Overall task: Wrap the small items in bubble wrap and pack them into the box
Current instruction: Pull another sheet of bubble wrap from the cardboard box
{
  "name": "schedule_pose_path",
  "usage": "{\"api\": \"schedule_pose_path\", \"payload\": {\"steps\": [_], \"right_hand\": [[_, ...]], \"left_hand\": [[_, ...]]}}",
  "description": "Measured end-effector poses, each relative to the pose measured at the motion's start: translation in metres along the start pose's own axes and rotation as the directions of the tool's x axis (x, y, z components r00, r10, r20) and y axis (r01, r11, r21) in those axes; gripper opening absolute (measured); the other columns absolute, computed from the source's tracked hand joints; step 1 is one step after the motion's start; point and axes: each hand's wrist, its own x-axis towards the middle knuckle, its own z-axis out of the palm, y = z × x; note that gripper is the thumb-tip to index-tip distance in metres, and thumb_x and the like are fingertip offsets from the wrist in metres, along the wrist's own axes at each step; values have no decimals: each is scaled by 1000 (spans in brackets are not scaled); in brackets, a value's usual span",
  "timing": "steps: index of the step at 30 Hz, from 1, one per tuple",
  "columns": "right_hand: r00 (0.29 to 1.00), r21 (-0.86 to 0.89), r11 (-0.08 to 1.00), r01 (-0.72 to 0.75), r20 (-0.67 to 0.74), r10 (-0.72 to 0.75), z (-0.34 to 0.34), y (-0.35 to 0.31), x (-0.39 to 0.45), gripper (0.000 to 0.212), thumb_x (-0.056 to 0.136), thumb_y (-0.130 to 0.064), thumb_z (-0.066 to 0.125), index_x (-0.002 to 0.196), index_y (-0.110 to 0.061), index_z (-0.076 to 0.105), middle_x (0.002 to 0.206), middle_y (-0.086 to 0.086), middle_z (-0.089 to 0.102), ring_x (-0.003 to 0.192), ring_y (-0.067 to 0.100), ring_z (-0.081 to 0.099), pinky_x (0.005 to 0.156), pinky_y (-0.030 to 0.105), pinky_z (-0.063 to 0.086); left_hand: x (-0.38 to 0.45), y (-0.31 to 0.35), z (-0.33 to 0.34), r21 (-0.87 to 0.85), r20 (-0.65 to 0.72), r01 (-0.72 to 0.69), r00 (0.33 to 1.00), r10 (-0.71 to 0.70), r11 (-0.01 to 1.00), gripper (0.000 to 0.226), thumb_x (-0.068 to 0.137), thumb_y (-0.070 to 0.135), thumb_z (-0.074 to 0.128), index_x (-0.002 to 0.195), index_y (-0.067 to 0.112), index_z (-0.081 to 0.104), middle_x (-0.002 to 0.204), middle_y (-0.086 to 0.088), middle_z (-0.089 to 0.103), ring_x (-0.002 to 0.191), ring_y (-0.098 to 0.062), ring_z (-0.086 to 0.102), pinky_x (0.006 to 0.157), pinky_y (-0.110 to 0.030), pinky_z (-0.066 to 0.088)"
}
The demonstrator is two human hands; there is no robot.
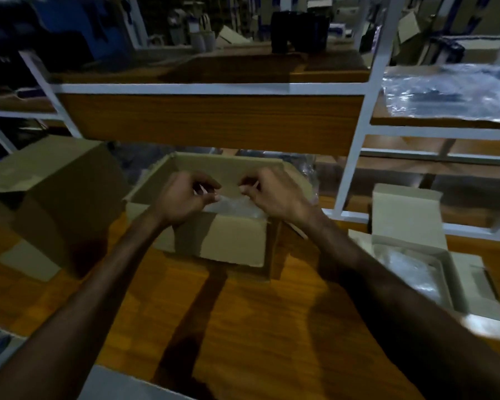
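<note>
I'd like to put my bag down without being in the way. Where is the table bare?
The widest bare patch of the wooden table lies between the two forearms, in front of the open cardboard box. Both hands crowd the box opening. A large box fills the left side and a small white box the right.

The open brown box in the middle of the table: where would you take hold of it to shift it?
Probably by the two short end walls of the box, one of the hands on each, coming from left and right: the top is open, flaps up, and bubble wrap fills the inside.
</note>
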Motion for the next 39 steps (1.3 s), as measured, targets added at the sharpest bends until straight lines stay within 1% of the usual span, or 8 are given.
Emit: {"api": "schedule_pose_path", "payload": {"steps": [7,16,21,24,28,34,36,39], "right_hand": [[849,-445,895,17,480,222,11,7,39,84,90,-22,76,161,-31,32,159,2,46,140,25,48,111,45,37],[876,-504,862,-59,388,287,21,7,45,69,90,-22,77,151,-22,46,142,5,61,121,23,61,104,43,47],[973,-162,980,-113,183,142,0,14,50,48,92,-19,72,138,-21,59,126,2,67,111,21,65,89,40,57],[992,180,975,-128,45,121,-19,5,48,32,96,-11,68,128,-15,66,123,2,69,106,19,67,84,37,60],[973,421,883,-206,-6,230,-44,-1,43,27,102,-5,56,124,-15,66,124,-2,62,109,11,61,83,25,57],[957,510,828,-234,-30,289,-84,23,10,21,107,-22,53,119,-16,69,113,2,66,100,21,66,75,32,56],[958,526,820,-226,-32,285,-96,33,-5,29,106,-36,56,116,-14,71,108,8,70,90,28,67,74,43,54],[966,439,861,-256,87,243,-119,43,-31,37,100,-52,57,118,-23,71,105,-3,70,80,7,66,68,26,49]], "left_hand": [[47,-36,7,32,406,30,913,-40,999,48,81,35,86,125,29,68,128,12,64,113,-7,59,83,-28,50],[58,-18,13,54,619,10,785,-41,998,58,91,29,78,145,19,58,150,2,56,117,-5,50,97,-27,43],[48,-13,15,-156,424,43,905,27,987,82,81,31,89,150,36,45,147,13,49,118,1,52,87,-15,45],[44,-4,21,-163,281,-32,957,77,986,99,76,45,91,156,42,35,164,8,27,139,-9,31,107,-37,41],[46,2,28,-184,-19,-129,992,128,974,37,99,33,70,135,25,62,155,-2,45,138,-11,41,115,-46,43],[54,30,10,-146,-65,-167,985,159,975,30,100,-4,56,97,21,71,96,0,74,89,-8,70,79,-45,62],[59,52,6,-149,-85,-195,979,184,969,24,102,0,57,95,18,70,86,1,70,72,-1,66,62,-32,60],[70,80,2,-215,-42,-209,978,205,954,14,104,16,62,95,12,72,79,-1,68,60,2,60,51,-18,49]]}}
